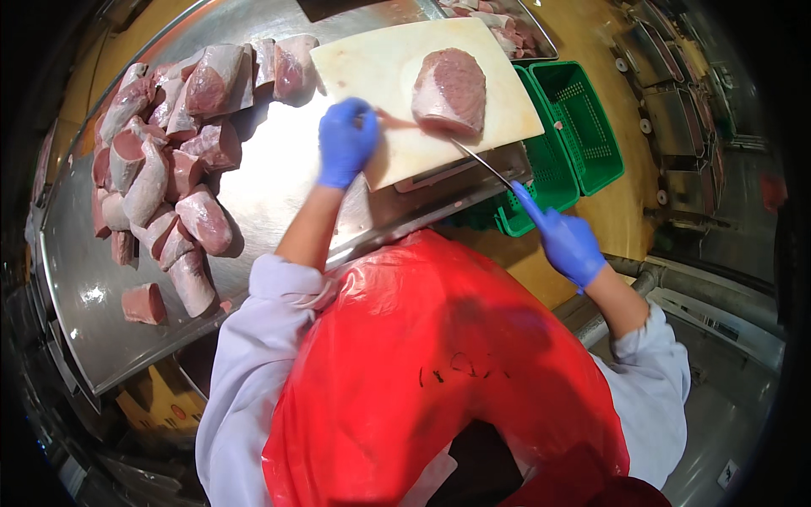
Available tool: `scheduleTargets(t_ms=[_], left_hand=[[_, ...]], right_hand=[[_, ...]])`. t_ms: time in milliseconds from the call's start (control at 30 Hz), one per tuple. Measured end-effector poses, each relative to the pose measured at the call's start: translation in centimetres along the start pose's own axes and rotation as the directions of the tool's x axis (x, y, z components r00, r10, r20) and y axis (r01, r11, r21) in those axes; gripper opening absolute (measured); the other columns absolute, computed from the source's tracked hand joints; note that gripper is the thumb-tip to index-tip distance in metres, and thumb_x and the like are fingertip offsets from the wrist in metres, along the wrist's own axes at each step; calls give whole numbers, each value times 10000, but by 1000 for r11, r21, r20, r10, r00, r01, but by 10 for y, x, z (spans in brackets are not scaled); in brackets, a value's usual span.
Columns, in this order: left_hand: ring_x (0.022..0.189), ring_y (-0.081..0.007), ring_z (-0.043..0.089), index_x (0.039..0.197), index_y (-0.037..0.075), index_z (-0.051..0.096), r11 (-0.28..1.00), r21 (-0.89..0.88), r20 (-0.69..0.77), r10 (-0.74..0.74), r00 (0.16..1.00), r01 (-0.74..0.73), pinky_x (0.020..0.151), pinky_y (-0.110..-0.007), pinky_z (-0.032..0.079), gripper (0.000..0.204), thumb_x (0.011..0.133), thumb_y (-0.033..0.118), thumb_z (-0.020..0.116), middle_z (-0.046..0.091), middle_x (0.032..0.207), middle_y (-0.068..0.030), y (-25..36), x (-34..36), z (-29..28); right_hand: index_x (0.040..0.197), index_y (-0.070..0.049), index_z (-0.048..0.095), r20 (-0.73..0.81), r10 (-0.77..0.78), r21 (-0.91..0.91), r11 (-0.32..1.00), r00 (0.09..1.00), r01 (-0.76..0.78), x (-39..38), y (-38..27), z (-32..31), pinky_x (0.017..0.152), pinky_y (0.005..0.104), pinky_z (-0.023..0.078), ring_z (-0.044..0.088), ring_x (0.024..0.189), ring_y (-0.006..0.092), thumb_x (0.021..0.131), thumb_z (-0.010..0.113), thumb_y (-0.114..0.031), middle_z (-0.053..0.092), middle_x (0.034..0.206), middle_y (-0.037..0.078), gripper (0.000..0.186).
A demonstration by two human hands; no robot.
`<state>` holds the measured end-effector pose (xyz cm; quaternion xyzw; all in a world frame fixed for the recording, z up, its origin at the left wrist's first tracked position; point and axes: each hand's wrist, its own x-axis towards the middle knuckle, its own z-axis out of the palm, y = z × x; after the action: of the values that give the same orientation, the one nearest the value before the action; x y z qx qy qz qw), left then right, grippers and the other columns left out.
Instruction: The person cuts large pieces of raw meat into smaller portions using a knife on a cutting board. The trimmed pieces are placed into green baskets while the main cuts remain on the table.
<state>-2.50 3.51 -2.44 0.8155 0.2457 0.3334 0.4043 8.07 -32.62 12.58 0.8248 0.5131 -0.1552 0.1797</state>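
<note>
A trimmed block of pink meat (450, 91) with a pale fatty side rests on the white cutting board (359, 63). My right hand (571, 247), in a blue glove, grips a knife (483, 162) with the forefinger stretched along it. The blade's tip meets the near edge of the meat, and the handle is mostly hidden in the glove. At the board's left edge my left hand (346, 142), also gloved in blue, is closed with its fingers curled. From it a thin reddish strip of meat (395, 122) runs toward the block.
Many raw meat pieces (139, 160) are heaped on the steel table (93, 287) at left, with one small chunk (144, 303) near its front edge. Green baskets (583, 127) stand right of the board. A metal tray of meat (507, 29) lies at the far right.
</note>
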Motion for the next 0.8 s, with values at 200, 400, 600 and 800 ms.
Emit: scheduleTargets(t_ms=[200,400,600,800], left_hand=[[887,-195,688,933,13,683,742,-629,-449,-101,888,-233,845,-318,547,63,943,-6,624,717,969,-119,85,70,-82],[991,-187,683,1089,-12,686,700,-623,-201,288,936,-349,909,-319,527,189,903,20,689,706,1065,-106,187,108,30],[1126,-241,660,1304,6,582,941,-314,400,12,916,125,977,-362,538,484,878,127,778,664,1242,-140,159,69,129],[1172,-410,646,1313,-119,548,871,488,200,-45,979,-59,980,-436,522,858,843,570,753,637,1275,-313,99,115,96]], right_hand=[[1635,-257,247,-291,185,565,825,939,12,-58,68,54,608,405,532,637,604,311,881,615,3,649,764,181,878],[1647,-270,216,-203,443,901,434,873,-11,-49,83,80,589,304,501,498,562,103,917,581,-7,567,662,51,857],[1652,-264,203,-44,525,986,161,850,-48,-66,101,162,525,296,484,500,532,86,931,564,-45,573,675,11,835],[1654,-249,193,33,587,999,-45,809,-8,-78,116,231,485,274,478,508,534,76,945,557,-57,605,712,27,820]])
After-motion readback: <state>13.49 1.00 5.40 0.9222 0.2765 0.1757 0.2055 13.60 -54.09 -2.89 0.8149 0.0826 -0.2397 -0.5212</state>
